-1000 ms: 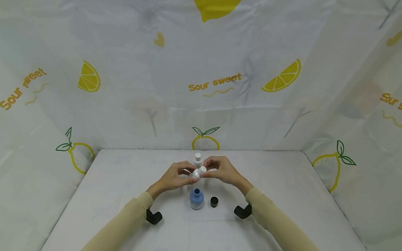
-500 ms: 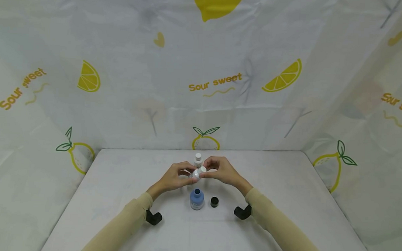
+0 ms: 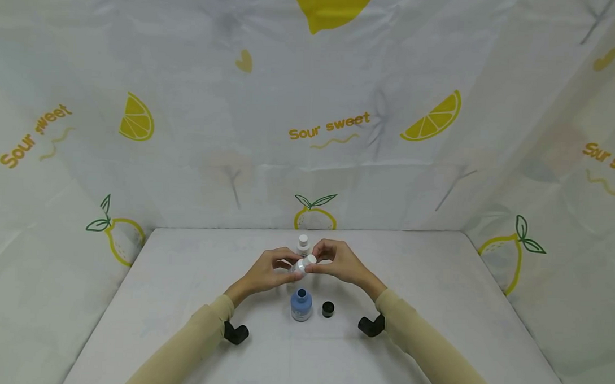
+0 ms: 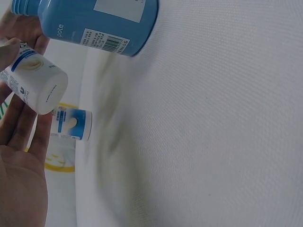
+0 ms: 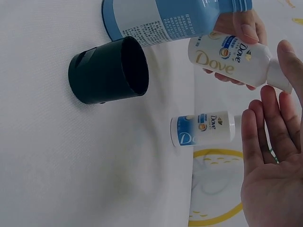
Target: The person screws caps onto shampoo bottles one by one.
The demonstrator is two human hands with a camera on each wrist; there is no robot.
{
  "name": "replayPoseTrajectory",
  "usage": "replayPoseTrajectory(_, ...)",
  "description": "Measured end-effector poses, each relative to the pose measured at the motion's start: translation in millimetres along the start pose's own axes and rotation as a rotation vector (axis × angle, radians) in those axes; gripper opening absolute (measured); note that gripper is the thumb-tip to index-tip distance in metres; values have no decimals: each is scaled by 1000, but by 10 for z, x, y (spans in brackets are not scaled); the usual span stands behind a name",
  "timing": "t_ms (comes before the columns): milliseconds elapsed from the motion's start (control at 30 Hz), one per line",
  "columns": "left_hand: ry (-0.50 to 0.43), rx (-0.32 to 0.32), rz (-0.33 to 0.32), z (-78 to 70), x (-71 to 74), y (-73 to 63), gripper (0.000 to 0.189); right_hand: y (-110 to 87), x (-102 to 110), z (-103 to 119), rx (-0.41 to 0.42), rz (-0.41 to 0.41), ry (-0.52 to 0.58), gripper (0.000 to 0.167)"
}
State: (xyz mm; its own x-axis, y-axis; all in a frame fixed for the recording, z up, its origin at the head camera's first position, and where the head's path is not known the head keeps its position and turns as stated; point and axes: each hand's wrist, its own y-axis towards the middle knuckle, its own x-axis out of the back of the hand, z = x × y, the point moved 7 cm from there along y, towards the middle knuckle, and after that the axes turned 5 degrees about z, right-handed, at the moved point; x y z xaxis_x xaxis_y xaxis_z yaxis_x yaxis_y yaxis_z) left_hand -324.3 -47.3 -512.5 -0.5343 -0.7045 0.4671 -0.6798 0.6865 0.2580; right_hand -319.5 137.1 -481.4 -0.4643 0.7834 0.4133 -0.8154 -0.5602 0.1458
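Nearest, an uncapped blue plastic bottle [image 3: 301,308] stands on the table [image 3: 208,253] beside a black cylindrical plastic cap [image 3: 328,309]. Beyond, the left hand [image 3: 264,270], fingers curled, holds a tilted white plastic Dove bottle [image 5: 229,59] off the table; the right hand [image 3: 343,261] pinches its white cap [image 3: 311,260] between thumb and fingers. Turning that cap likely wants the body firm but unsqueezed. Farthest stands another Dove bottle [image 5: 204,129], white-and-blue, capped. Bottles: three; caps: three.

Dim, diffuse light, soft blurry shadows across the white table [image 3: 172,277], darker wrist views
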Motion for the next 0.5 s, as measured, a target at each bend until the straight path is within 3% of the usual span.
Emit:
replayPoseTrajectory(200, -7, 0, -2, -9, -6, 0, 31, -26, 44, 18, 24, 18, -2, 30)
replayPoseTrajectory(500, -19, 4, 2, -6, -9, -16, 30, -33, 63, 59, 127, 146, 81, 41)
